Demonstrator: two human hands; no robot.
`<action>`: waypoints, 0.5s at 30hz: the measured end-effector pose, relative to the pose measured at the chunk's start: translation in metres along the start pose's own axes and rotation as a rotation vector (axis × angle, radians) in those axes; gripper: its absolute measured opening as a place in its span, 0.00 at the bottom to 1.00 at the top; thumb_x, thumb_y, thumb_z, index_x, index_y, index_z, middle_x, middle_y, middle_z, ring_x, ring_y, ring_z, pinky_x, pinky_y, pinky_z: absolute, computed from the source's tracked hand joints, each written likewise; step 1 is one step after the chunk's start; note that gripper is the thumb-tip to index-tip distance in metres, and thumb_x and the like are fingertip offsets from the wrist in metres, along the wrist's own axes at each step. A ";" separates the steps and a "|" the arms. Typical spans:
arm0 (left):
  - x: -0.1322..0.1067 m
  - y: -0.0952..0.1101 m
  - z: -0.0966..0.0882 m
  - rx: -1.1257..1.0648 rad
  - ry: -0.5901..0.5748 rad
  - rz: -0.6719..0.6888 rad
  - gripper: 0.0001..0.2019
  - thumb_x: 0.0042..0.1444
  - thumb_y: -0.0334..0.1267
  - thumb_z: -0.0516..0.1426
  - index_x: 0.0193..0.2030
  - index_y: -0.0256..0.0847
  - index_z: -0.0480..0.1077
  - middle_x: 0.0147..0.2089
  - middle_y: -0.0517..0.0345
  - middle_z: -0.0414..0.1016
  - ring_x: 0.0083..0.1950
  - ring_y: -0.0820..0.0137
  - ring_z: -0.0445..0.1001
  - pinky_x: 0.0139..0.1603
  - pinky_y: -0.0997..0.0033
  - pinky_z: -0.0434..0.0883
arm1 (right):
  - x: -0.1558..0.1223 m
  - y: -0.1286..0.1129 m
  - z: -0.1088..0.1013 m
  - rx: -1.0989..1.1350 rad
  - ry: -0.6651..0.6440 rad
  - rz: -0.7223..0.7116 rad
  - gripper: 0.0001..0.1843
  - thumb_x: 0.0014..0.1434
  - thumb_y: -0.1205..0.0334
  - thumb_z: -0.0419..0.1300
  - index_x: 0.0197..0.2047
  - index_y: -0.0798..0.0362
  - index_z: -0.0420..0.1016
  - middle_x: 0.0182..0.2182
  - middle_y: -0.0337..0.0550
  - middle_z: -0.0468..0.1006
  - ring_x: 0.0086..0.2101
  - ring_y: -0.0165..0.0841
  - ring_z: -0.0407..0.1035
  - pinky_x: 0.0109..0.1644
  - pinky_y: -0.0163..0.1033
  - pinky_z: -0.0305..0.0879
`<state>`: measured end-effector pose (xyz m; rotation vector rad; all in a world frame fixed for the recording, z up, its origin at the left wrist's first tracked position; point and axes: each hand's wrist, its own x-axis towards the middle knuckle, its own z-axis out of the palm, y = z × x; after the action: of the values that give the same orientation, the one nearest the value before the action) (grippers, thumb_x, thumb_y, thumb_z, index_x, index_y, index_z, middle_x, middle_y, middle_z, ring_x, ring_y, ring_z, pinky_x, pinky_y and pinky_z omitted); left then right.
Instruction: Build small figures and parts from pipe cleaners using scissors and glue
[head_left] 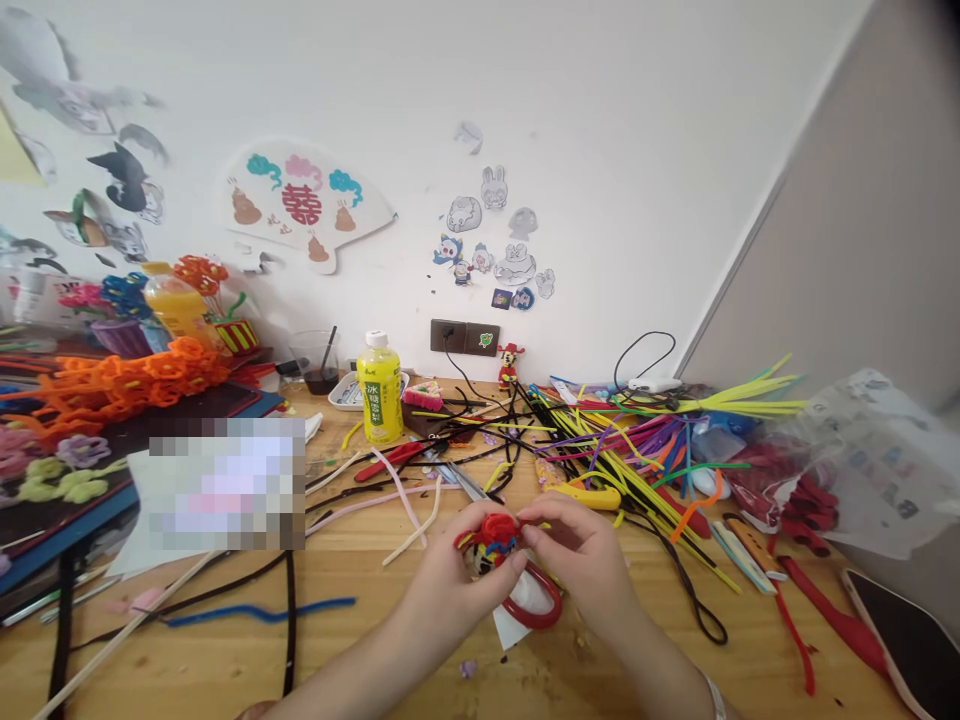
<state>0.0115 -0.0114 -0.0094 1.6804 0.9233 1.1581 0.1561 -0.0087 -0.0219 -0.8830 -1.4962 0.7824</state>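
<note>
Red pipe-cleaner figure [495, 540] sits just above the wooden table [360, 660], near centre, clamped between both hands. Left hand [454, 585] grips its left side; right hand [581, 555] pinches its top. Yellow bottle [379, 388] stands far left; loose pipe cleaners [637, 450] lie far right.

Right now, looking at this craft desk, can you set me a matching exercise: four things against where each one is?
1 yellow bottle
2 blue pipe cleaner
3 red figure
4 phone

a pinched between left hand and right hand
b lying flat, left of both hands
c standing upright at the back
d far right, near edge

Pairs: 1-c, 2-b, 3-a, 4-d
</note>
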 end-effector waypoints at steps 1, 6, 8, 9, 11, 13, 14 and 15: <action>0.000 0.000 0.000 -0.003 0.003 -0.004 0.05 0.45 0.34 0.56 0.31 0.39 0.66 0.31 0.58 0.71 0.35 0.68 0.69 0.39 0.70 0.66 | 0.000 0.000 0.000 0.002 0.004 -0.002 0.08 0.47 0.71 0.59 0.29 0.50 0.76 0.26 0.40 0.74 0.30 0.31 0.69 0.31 0.33 0.68; 0.001 0.000 -0.001 -0.068 0.034 -0.079 0.07 0.44 0.37 0.56 0.32 0.39 0.66 0.32 0.58 0.72 0.36 0.66 0.69 0.40 0.68 0.66 | -0.002 -0.001 -0.004 -0.088 0.019 -0.073 0.07 0.50 0.67 0.59 0.34 0.50 0.76 0.29 0.42 0.75 0.31 0.31 0.70 0.32 0.34 0.69; 0.002 -0.001 -0.002 -0.090 0.054 -0.106 0.08 0.44 0.37 0.56 0.33 0.39 0.66 0.32 0.58 0.73 0.37 0.66 0.70 0.41 0.67 0.66 | -0.002 -0.002 -0.006 -0.150 0.031 -0.152 0.08 0.50 0.66 0.59 0.36 0.50 0.75 0.31 0.42 0.75 0.32 0.32 0.70 0.33 0.34 0.70; 0.003 -0.001 -0.002 -0.097 0.058 -0.112 0.08 0.44 0.38 0.57 0.32 0.39 0.66 0.31 0.58 0.73 0.37 0.65 0.70 0.41 0.67 0.66 | -0.002 -0.003 -0.006 -0.192 0.035 -0.199 0.08 0.51 0.66 0.59 0.36 0.50 0.74 0.31 0.42 0.75 0.32 0.32 0.70 0.33 0.34 0.70; 0.004 -0.002 -0.002 -0.103 0.060 -0.116 0.07 0.44 0.38 0.57 0.30 0.40 0.66 0.30 0.59 0.72 0.37 0.65 0.70 0.41 0.67 0.66 | -0.002 -0.004 -0.007 -0.306 0.049 -0.297 0.07 0.51 0.66 0.59 0.36 0.50 0.74 0.30 0.42 0.75 0.32 0.32 0.70 0.34 0.35 0.70; 0.004 -0.002 -0.002 -0.106 0.062 -0.119 0.06 0.44 0.37 0.57 0.29 0.40 0.66 0.29 0.59 0.72 0.36 0.65 0.70 0.39 0.67 0.67 | -0.002 -0.004 -0.007 -0.432 0.074 -0.372 0.06 0.52 0.67 0.58 0.35 0.50 0.74 0.30 0.42 0.76 0.32 0.32 0.70 0.36 0.36 0.69; 0.004 -0.001 -0.001 -0.105 0.061 -0.124 0.05 0.44 0.37 0.57 0.29 0.40 0.66 0.28 0.60 0.71 0.35 0.66 0.70 0.38 0.68 0.67 | -0.003 -0.003 -0.007 -0.486 0.088 -0.397 0.05 0.52 0.67 0.58 0.35 0.51 0.73 0.30 0.42 0.76 0.32 0.33 0.70 0.36 0.37 0.69; 0.004 -0.001 -0.001 -0.103 0.062 -0.130 0.05 0.44 0.37 0.57 0.29 0.40 0.66 0.28 0.60 0.71 0.34 0.66 0.69 0.37 0.68 0.67 | -0.003 -0.002 -0.007 -0.530 0.094 -0.416 0.05 0.53 0.67 0.58 0.34 0.51 0.73 0.29 0.42 0.76 0.32 0.33 0.70 0.37 0.37 0.69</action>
<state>0.0116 -0.0077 -0.0090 1.4877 0.9803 1.1552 0.1627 -0.0123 -0.0212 -0.9280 -1.7563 0.0318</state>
